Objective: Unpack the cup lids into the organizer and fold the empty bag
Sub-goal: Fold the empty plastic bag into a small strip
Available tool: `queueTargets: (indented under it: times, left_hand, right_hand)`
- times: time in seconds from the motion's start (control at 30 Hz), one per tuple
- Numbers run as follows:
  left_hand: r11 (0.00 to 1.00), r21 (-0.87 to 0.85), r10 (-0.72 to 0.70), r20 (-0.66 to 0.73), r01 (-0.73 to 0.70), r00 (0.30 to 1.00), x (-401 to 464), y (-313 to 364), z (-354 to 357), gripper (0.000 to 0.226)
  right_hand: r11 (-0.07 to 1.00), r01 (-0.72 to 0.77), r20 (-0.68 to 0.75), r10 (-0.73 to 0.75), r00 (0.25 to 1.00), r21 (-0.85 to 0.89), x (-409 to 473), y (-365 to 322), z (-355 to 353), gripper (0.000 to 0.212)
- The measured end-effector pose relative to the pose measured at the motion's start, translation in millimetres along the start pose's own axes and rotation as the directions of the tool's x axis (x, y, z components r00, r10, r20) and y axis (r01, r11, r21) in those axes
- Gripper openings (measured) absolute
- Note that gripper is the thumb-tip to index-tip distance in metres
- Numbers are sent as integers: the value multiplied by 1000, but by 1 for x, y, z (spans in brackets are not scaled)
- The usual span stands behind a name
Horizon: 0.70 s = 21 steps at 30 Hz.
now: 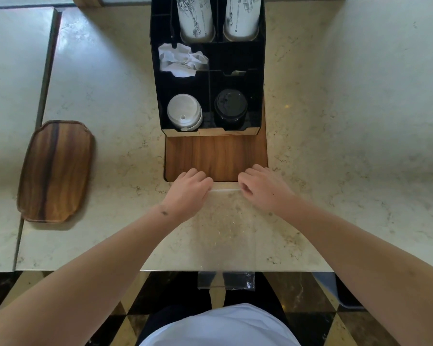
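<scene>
A clear plastic bag (225, 233) lies flat on the marble counter in front of me, its near end hanging over the counter edge. My left hand (189, 189) and my right hand (261, 188) each pinch the bag's far edge, a hand's width apart. Beyond them stands the black organizer (208, 81). Its front left compartment holds a stack of white lids (184, 112), and its front right compartment holds a stack of black lids (231, 106).
Crumpled white napkins (181, 59) and two stacks of printed paper cups (196, 18) fill the organizer's rear compartments. A wooden board (216, 156) lies under its front. A wooden tray (56, 171) sits at the left. The counter edge (160, 270) runs close to my body.
</scene>
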<state>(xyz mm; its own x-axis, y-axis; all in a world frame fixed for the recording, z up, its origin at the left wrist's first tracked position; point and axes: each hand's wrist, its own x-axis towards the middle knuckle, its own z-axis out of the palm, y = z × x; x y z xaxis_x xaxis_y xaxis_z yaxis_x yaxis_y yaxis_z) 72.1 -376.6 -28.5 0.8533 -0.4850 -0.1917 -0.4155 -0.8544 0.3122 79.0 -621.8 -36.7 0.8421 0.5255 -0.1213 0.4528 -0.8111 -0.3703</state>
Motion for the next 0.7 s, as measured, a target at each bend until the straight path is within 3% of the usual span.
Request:
queueTargets:
  times: [0.17, 0.27, 0.43, 0.57, 0.7]
  left_hand:
    - [989, 111, 101, -42, -96, 994, -18, -1, 9, 20]
    - [992, 75, 108, -64, -103, 992, -26, -1, 11, 6]
    - [998, -55, -23, -49, 20, 999, -24, 3, 7, 24]
    - [983, -137, -125, -14, 122, 992, -9, 5, 3, 17]
    - [985, -113, -124, 74, 131, 990, -4, 5, 3, 11]
  right_hand:
    - [997, 54, -51, -57, 997, -61, -18, -1, 11, 6]
    - [999, 41, -59, -42, 997, -21, -32, -2, 16, 18]
    - [990, -80, -94, 91, 991, 118, -32, -9, 15, 14]
    - [952, -210, 7, 214, 977, 221, -16, -8, 12, 5]
    - [948, -226, 83, 213, 974, 223, -8, -6, 10, 12]
